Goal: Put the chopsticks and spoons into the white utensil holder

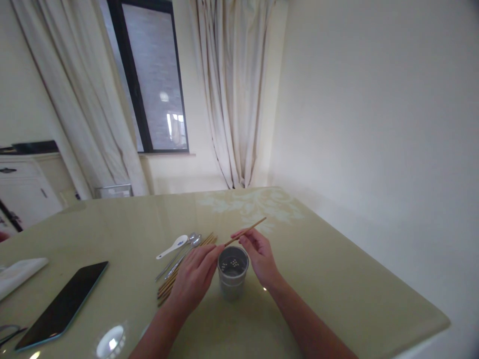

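Observation:
My right hand [260, 252] pinches a thin wooden chopstick [251, 228], which slants up to the right above the rim of a grey utensil holder [232, 286]. At the chopstick's lower end, the fingertips of my left hand [196, 274] close on it. The holder stands upright between my hands, with small holes showing in its bottom. Partly under my left hand lies a bundle of wooden chopsticks [164, 291]. Beside the bundle are two metal spoons [194, 241] and a white ceramic spoon [179, 243] with a blue mark.
A dark tablet [65, 304] lies on the left of the glossy green tabletop [337, 294]. Farther left are a white object [22, 271] and a dark looped item [11, 333], cut off by the frame. The wall [381, 124] borders the table's right side; curtains [235, 94] hang behind.

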`<state>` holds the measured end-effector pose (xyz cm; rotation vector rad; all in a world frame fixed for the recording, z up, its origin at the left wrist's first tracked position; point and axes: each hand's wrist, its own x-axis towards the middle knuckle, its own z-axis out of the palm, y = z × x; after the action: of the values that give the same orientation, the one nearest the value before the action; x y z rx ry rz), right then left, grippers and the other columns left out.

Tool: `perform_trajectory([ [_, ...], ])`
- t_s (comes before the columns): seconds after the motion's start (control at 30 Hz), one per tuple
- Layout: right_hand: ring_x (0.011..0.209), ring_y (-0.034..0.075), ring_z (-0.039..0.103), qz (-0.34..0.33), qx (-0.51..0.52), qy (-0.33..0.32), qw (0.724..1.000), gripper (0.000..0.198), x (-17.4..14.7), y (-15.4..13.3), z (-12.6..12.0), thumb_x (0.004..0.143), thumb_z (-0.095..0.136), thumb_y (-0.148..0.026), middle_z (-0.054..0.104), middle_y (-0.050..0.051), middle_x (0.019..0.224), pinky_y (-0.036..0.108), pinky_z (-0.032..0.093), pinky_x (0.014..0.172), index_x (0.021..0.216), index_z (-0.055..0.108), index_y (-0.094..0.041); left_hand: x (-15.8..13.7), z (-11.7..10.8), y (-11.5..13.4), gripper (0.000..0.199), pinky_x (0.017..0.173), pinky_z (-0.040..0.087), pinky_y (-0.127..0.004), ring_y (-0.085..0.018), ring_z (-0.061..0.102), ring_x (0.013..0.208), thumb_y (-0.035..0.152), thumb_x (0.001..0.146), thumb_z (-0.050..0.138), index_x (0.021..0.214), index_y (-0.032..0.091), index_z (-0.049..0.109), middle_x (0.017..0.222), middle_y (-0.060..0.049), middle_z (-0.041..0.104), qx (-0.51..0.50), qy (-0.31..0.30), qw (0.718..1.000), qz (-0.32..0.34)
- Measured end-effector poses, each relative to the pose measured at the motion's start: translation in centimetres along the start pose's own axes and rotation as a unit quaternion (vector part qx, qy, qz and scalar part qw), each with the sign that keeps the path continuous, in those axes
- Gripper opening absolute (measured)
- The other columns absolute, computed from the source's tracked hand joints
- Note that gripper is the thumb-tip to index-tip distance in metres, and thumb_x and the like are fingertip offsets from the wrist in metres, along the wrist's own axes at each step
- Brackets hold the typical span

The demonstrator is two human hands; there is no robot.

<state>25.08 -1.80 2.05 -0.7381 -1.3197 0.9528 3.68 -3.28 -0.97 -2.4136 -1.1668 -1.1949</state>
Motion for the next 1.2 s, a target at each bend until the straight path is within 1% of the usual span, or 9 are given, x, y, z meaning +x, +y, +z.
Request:
perform_trajectory([
  [0.17,0.079,0.021,0.073,-0.037,0.113,0.186,0.975,0.030,1.2,-0.4,-1.5,0.094,0.074,-0.053,0.079,0.005,0.088,0.033,0.055,0.074,0.097,0.068,-0.023,-0.1,0.8,-1.1,0.036,0.105,0.056,-0.042,-0.026,0.071,0.116,0.031,0.109,0.040,0.133,0.022,0.065,0.121,-0.011,0.076,0.043,-0.005,0.994,-0.101],
  [0.23,0.071,0.019,0.071,-0.053,0.129,0.240,0.961,0.033,1.7,-0.6,-2.5,0.092,0.075,-0.054,0.076,0.003,0.081,0.031,0.053,0.069,0.096,0.065,-0.023,-0.3,1.4,-2.0,0.035,0.103,0.055,-0.044,-0.028,0.070,0.115,0.028,0.107,0.039,0.127,0.020,0.066,0.120,-0.013,0.075,0.079,-0.042,0.984,-0.154],
  [0.3,0.066,0.018,0.070,-0.072,0.105,0.254,0.959,0.033,1.9,-0.8,-3.1,0.093,0.074,-0.054,0.075,0.002,0.076,0.030,0.051,0.064,0.097,0.064,-0.022,-0.6,1.8,-2.7,0.032,0.105,0.053,-0.046,-0.030,0.068,0.118,0.025,0.105,0.041,0.120,0.020,0.068,0.122,-0.013,0.074,0.111,-0.100,0.970,-0.190],
  [0.4,0.065,0.018,0.069,-0.101,0.050,0.224,0.968,0.029,1.6,-1.2,-3.1,0.097,0.071,-0.050,0.077,0.003,0.079,0.030,0.050,0.063,0.097,0.066,-0.022,-1.0,1.9,-3.2,0.028,0.106,0.050,-0.047,-0.032,0.066,0.122,0.025,0.103,0.045,0.114,0.019,0.070,0.125,-0.013,0.073,0.141,-0.176,0.948,-0.225],
  [0.5,0.065,0.017,0.069,-0.112,0.023,0.173,0.978,0.026,1.0,-1.3,-2.3,0.100,0.069,-0.047,0.079,0.004,0.081,0.030,0.050,0.062,0.097,0.069,-0.022,-0.8,1.5,-3.2,0.025,0.103,0.050,-0.044,-0.031,0.067,0.119,0.027,0.103,0.047,0.109,0.019,0.070,0.121,-0.012,0.074,0.144,-0.215,0.934,-0.247],
  [0.8,0.076,0.020,0.072,-0.020,-0.027,0.005,0.999,0.028,0.1,0.8,-0.6,0.094,0.075,-0.048,0.076,0.005,0.080,0.032,0.056,0.073,0.093,0.076,-0.020,-0.7,0.8,-2.9,0.026,0.091,0.053,-0.040,-0.030,0.074,0.101,0.029,0.102,0.046,0.091,0.022,0.069,0.098,-0.011,0.078,0.156,-0.257,0.911,-0.283],
  [0.97,0.074,0.020,0.069,0.022,-0.019,0.015,0.999,0.029,0.2,1.6,-0.3,0.090,0.078,-0.049,0.076,0.005,0.078,0.032,0.054,0.072,0.088,0.080,-0.019,-0.3,1.0,-1.8,0.026,0.094,0.052,-0.041,-0.030,0.073,0.105,0.028,0.103,0.044,0.093,0.021,0.068,0.102,-0.012,0.077,0.154,-0.233,0.932,-0.231],
  [1.13,0.072,0.020,0.067,0.058,-0.025,0.044,0.997,0.029,0.4,1.4,-0.3,0.084,0.082,-0.048,0.078,0.006,0.077,0.032,0.050,0.070,0.084,0.083,-0.018,0.2,1.4,-1.2,0.031,0.077,0.056,-0.037,-0.029,0.078,0.091,0.035,0.109,0.034,0.109,0.022,0.062,0.097,-0.009,0.079,0.074,-0.218,0.923,-0.309],
  [1.2,0.069,0.019,0.064,0.077,-0.012,0.049,0.996,0.030,0.5,1.3,-0.3,0.082,0.083,-0.048,0.076,0.005,0.074,0.031,0.048,0.067,0.080,0.082,-0.018,0.0,1.8,-1.3,0.031,0.076,0.058,-0.039,-0.029,0.079,0.090,0.035,0.109,0.033,0.113,0.022,0.061,0.100,-0.010,0.080,0.045,-0.175,0.932,-0.314],
])
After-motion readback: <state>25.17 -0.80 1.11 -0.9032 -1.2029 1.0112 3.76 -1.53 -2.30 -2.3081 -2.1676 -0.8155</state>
